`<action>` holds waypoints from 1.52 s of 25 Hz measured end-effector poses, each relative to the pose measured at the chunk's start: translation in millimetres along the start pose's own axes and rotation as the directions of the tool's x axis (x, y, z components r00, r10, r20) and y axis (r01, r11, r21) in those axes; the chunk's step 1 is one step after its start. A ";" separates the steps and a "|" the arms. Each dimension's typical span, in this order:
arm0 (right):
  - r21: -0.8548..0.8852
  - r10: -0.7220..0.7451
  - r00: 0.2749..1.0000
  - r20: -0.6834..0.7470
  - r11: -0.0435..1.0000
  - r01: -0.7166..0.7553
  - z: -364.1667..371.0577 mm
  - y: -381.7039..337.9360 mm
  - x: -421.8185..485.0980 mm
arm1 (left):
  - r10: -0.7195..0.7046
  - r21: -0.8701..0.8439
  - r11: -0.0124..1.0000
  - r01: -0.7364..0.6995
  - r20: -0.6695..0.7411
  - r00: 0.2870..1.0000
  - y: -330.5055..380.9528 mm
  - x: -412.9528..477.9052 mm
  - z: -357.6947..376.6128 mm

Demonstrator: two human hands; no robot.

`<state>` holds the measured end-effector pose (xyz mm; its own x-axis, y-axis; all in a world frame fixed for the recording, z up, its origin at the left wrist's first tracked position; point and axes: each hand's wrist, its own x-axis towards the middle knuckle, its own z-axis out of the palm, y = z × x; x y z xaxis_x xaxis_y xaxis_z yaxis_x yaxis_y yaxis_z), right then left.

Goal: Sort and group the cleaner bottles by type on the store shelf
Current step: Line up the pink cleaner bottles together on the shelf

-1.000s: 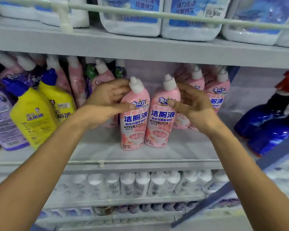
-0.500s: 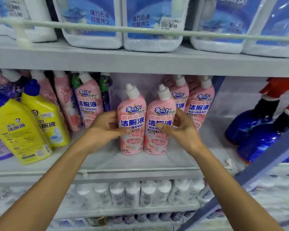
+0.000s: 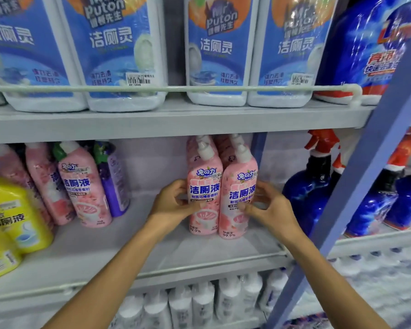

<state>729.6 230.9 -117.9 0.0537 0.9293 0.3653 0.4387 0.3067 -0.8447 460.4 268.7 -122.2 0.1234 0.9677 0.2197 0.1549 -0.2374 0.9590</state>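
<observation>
Change: a second ago our hands were up by the caps; now they sit lower on the bodies, and the pair has slid right and farther in.
Meaning: we judge the pair now lines up in front of the pink row behind [image 3: 201,144], so this group is nearly closed up; the stray pink bottles [image 3: 84,186] at the left, among a purple bottle [image 3: 115,179] and yellow bottles [image 3: 10,210], remain to sort.
Left hand [image 3: 170,205]: curled round the left pink bottle [image 3: 204,184], thumb across its label.
Right hand [image 3: 269,210]: wrapped round the right pink bottle [image 3: 240,193]; its far fingers are hidden, so probably a full grasp.
Place: both stand touching on the middle shelf [image 3: 128,248], left of the blue spray bottles [image 3: 306,193].
Axis: upright, long axis vertical, white caps up, labels facing near.
</observation>
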 end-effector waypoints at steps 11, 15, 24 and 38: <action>-0.066 -0.048 0.964 -0.262 0.997 0.032 32.6 9.8 8.0 | 0.028 0.114 0.993 -0.013 -0.137 0.990 -9.5 1.6 9.5; -0.085 -0.083 0.963 -0.257 0.994 0.063 29.7 14.4 9.7 | -0.018 0.104 0.994 0.031 -0.121 0.992 -17.1 -6.1 13.7; -0.057 -0.048 0.986 -0.157 0.998 0.040 20.4 18.1 14.5 | -0.070 0.059 0.995 0.076 -0.103 0.992 -20.8 -5.2 23.5; 0.057 -0.006 0.996 -0.094 0.998 0.011 15.9 18.0 11.8 | -0.047 0.072 0.996 0.058 -0.149 0.988 -13.8 -13.1 39.1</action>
<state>723.8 250.7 -135.1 0.1354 0.9042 0.4051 0.3873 0.3280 -0.8616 495.0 256.1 -145.4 -0.0312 0.9796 0.1985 0.2317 -0.1861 0.9548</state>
